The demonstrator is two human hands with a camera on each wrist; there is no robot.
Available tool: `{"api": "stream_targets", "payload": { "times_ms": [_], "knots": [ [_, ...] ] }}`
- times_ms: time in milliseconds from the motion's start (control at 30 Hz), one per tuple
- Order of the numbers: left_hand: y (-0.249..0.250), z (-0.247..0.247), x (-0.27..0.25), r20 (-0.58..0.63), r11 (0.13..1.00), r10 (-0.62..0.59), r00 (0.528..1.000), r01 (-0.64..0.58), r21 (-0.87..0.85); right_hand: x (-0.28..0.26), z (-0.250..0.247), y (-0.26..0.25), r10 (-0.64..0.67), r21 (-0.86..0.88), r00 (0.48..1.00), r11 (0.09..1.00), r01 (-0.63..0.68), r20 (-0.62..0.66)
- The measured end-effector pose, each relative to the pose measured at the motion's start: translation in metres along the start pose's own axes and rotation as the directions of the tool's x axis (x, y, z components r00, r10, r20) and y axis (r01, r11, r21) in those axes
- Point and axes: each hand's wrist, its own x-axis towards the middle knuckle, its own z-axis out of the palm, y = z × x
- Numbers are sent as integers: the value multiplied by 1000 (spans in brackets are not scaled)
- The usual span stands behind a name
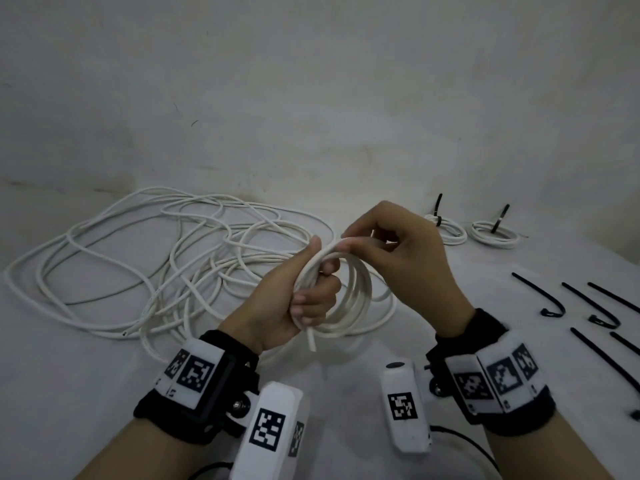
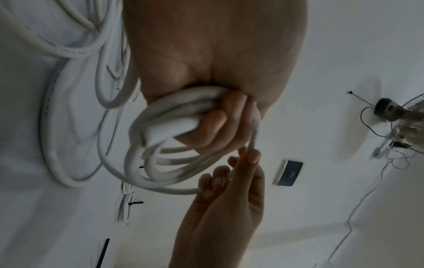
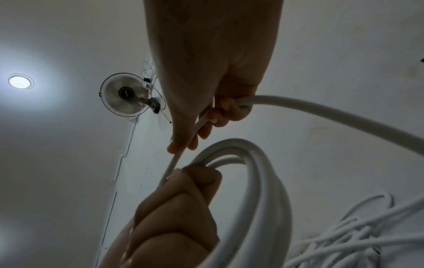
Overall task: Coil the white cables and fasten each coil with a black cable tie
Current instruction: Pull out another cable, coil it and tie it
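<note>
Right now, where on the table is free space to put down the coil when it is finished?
Bare cloth lies in front of the two tied coils, between the right hand and the loose black ties. The left side is crowded by the tangled white cable. The left hand grips the coil.

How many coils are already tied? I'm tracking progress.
2: both lie on the table's far right, the nearer-in tied coil and the outer tied coil. The coil in hand has no tie yet.

Dim, flat light throughout; a round recessed ceiling lamp [image 3: 20, 82] glares left of the right hand [image 3: 211, 72], perhaps the only source. Wrist views blur and bend at edges.
</note>
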Motion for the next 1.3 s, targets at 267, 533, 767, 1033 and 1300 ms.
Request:
{"api": "stream_targets", "payload": {
  "times_ms": [267, 533, 767, 1033, 1300],
  "knots": [
    [8, -10, -1, 98, 958, 173, 980, -144, -250, -3, 15, 9, 110, 39, 983, 992, -116, 148],
    [5, -10, -1, 8, 959, 254, 967, -251, -128, -12, 20, 11, 88, -67, 959, 995, -72, 270],
    [7, -1, 0, -326, 935, 304, 895, -215, 283, -19, 11, 14, 88, -129, 954, 990, -52, 288],
    [2, 3, 4, -410, 931, 246, 878, -96, 352, -23, 11, 19, 66, -132, 964, 991, -33, 256],
    [4, -3, 2, -225, 992, 113, 968, -99, 74, -22, 13, 16, 61, -100, 971, 994, -38, 232]
  ]
}}
